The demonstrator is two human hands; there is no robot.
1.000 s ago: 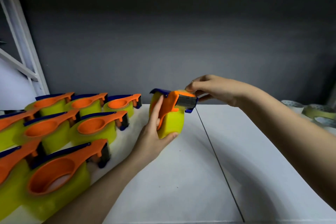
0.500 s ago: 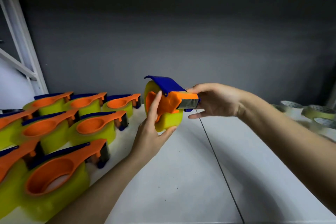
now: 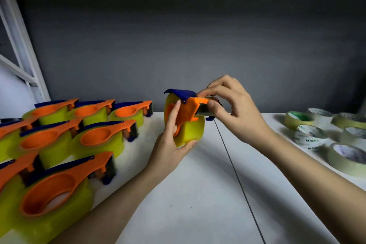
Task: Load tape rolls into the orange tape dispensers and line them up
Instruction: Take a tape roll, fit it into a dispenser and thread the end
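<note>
In the head view, we hold one dispenser [image 3: 185, 123] above the middle of the table [image 3: 198, 194], near its far edge. It carries a yellow roll [image 3: 193, 130], an orange frame and a blue top flap. Our left hand [image 3: 170, 142] grasps the dispenser from the near left side, fingers extended up along the orange face and thumb curled under the roll. Our right hand [image 3: 235, 113] pinches the cutter end of the dispenser between thumb and index finger; the remaining fingers are curled above it. Loaded dispensers [image 3: 103, 138] lie flat in rows along the left edge of the table, orange frames up, cutter ends pointing right; the nearest one [image 3: 57, 190] sits at the near left corner. Spare rolls [image 3: 309, 136] in pale yellow and white lie flat in a cluster at the right edge, well apart from the held dispenser. A dark seam [image 3: 237, 180] runs across the table from far to near, just right of the held dispenser. A white frame [image 3: 17, 49] stands at the far left.
</note>
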